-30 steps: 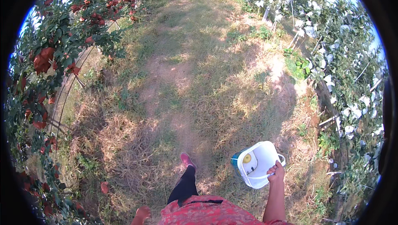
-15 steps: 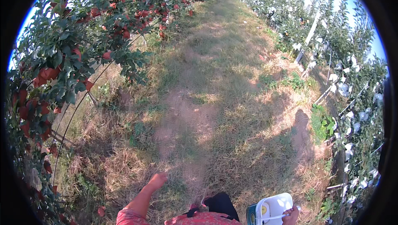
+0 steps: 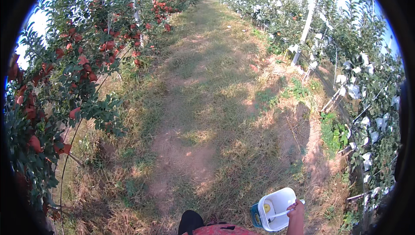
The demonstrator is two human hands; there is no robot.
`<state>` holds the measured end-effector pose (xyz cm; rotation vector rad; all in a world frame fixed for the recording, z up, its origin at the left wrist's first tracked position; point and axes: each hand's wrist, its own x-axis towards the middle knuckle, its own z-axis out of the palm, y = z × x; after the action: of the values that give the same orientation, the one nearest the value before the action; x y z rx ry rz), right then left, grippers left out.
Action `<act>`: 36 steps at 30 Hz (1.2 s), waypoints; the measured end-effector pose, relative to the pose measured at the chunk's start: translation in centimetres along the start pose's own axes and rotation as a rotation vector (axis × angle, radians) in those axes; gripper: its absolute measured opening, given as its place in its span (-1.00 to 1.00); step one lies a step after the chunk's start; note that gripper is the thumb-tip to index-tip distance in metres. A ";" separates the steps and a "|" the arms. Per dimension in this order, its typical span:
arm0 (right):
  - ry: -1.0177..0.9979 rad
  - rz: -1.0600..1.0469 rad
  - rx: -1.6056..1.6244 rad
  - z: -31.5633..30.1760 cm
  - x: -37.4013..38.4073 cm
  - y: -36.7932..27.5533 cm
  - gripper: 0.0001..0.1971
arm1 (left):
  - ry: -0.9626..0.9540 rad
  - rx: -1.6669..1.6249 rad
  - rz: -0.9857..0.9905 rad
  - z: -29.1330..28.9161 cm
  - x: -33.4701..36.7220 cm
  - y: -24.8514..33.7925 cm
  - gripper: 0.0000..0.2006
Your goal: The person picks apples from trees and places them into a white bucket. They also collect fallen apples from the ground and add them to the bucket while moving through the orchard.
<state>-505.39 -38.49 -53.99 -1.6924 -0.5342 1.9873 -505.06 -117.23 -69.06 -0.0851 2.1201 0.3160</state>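
My right hand (image 3: 296, 210) is at the lower right, fingers wrapped round the white handle (image 3: 280, 214) of a bucket. The white bucket (image 3: 283, 198) hangs beside my body with its open top tipped toward view, and one outer side is teal. A small round yellow thing, perhaps a fruit, lies inside the bucket (image 3: 267, 207), with a darker patch below it that I cannot make out. My left hand is out of view.
A grassy dirt path (image 3: 207, 96) runs ahead between two orchard rows. Trees with red coverings (image 3: 84, 68) stand left, and trees with white coverings (image 3: 354, 90) stand right. A thin dark hose or wire (image 3: 69, 157) curves low at left; a leaning pale post (image 3: 303, 33) stands at right.
My left hand has dropped out of view at the bottom. The bucket and my right hand sit slightly higher in the picture. The view has shifted, and the path's far end appears further left.
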 end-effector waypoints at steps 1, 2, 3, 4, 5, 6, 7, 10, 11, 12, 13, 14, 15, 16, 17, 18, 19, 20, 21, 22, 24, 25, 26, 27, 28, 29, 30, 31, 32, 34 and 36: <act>-0.025 0.011 0.007 2.9 0.2 -0.3 -0.79 | 0.014 -0.156 -0.068 -1.7 1.2 0.9 -0.84; -0.036 0.024 0.000 5.8 0.4 -0.5 -0.80 | 0.026 -0.264 -0.110 -3.7 2.7 2.2 -0.85; -0.072 0.025 0.037 8.7 0.8 -0.5 -0.80 | 0.024 -0.331 -0.134 -5.8 4.5 3.5 -0.85; -0.086 -0.015 -0.016 11.6 1.3 -0.2 -0.80 | 0.020 -0.372 -0.143 -7.9 6.4 5.0 -0.85; -0.099 -0.026 -0.013 14.6 1.7 -0.1 -0.80 | 0.019 -0.405 -0.150 -10.0 8.4 6.4 -0.85; -0.140 0.023 0.007 17.4 2.1 -0.1 -0.81 | 0.015 -0.426 -0.152 -12.3 10.5 7.7 -0.86; -0.143 0.006 -0.007 20.4 2.4 0.1 -0.81 | 0.018 -0.450 -0.151 -14.6 12.7 9.0 -0.86; -0.124 -0.048 -0.012 28.9 2.5 0.5 -0.79 | 0.054 -0.529 -0.151 -22.1 19.7 11.9 -0.87; -0.116 -0.069 -0.008 31.6 2.3 0.4 -0.78 | 0.074 -0.557 -0.148 -25.0 22.0 12.7 -0.87; -0.101 -0.062 0.000 34.5 2.0 0.2 -0.78 | 0.101 -0.590 -0.147 -28.1 24.1 13.6 -0.87; -0.083 -0.059 0.001 37.0 1.8 -0.2 -0.78 | 0.131 -0.627 -0.147 -31.3 26.2 14.4 -0.87; -0.059 -0.057 0.013 39.3 1.6 -0.8 -0.78 | 0.172 -0.671 -0.136 -34.6 28.1 15.4 -0.87; -0.087 -0.052 0.026 41.7 1.6 -1.3 -0.77 | 0.223 -0.725 -0.122 -38.4 30.0 16.6 -0.87; -0.067 -0.064 0.014 43.6 1.6 -1.7 -0.77 | 0.277 -0.794 -0.088 -42.5 31.7 18.0 -0.87; -0.053 -0.070 0.019 45.5 1.8 -1.9 -0.77 | 0.329 -0.866 -0.032 -47.0 33.6 19.7 -0.87; -0.051 -0.074 0.036 47.5 2.2 -1.8 -0.76 | 0.351 -0.905 0.023 -51.5 35.2 21.4 -0.88; -0.004 -0.090 0.022 49.2 2.7 -1.9 -0.75 | 0.336 -0.933 0.095 -56.1 37.1 23.5 -0.79; 0.017 -0.082 0.025 50.7 3.3 -2.0 -0.78 | 0.317 -0.965 0.168 -60.0 39.0 25.7 -0.70; 0.021 -0.073 0.032 52.0 4.0 -2.2 -0.81 | 0.352 -0.890 0.216 -63.8 40.9 27.8 -0.69; 0.027 -0.066 0.055 53.5 5.0 -2.4 -0.84 | 0.394 -0.833 0.281 -66.7 42.5 29.5 -0.68; 0.040 -0.063 0.051 56.6 7.5 -2.5 -0.83 | 0.449 -0.824 0.338 -70.4 46.1 32.6 -0.67; 0.043 -0.063 0.067 58.4 9.0 -2.4 -0.82 | 0.484 -0.827 0.377 -71.9 48.1 33.7 -0.67; 0.042 -0.063 0.090 60.2 10.7 -2.4 -0.82 | 0.444 -0.847 0.342 -72.7 49.9 34.5 -0.68; 0.030 -0.028 0.120 62.3 12.5 -2.6 -0.80 | 0.403 -0.865 0.304 -72.8 51.2 34.9 -0.69; 0.047 -0.023 0.120 64.3 14.2 -2.9 -0.80 | 0.365 -0.880 0.267 -72.6 52.4 35.3 -0.70; 0.069 -0.017 0.134 66.6 15.9 -2.9 -0.80 | 0.364 -0.818 0.146 -72.6 53.3 35.5 -0.73; 0.096 -0.018 0.154 69.4 17.5 -3.1 -0.80 | 0.318 -0.759 0.048 -72.7 54.4 36.2 -0.73; 0.093 0.012 0.161 72.0 18.7 -3.5 -0.82 | 0.257 -0.697 -0.025 -73.2 55.5 37.3 -0.73; 0.098 0.007 0.155 74.7 19.8 -4.2 -0.82 | 0.184 -0.643 -0.078 -73.6 56.5 38.7 -0.74; 0.140 -0.003 0.157 79.1 21.4 -5.4 -0.83 | 0.093 -0.593 -0.118 -75.7 59.0 42.2 -0.74; 0.161 0.007 0.163 83.9 22.5 -7.4 -0.85 | 0.059 -0.601 -0.125 -78.8 61.7 46.3 -0.75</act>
<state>-590.30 -18.55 -54.19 -1.7343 -0.3009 1.8256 -611.58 -89.02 -71.76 -0.5789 1.9999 0.8730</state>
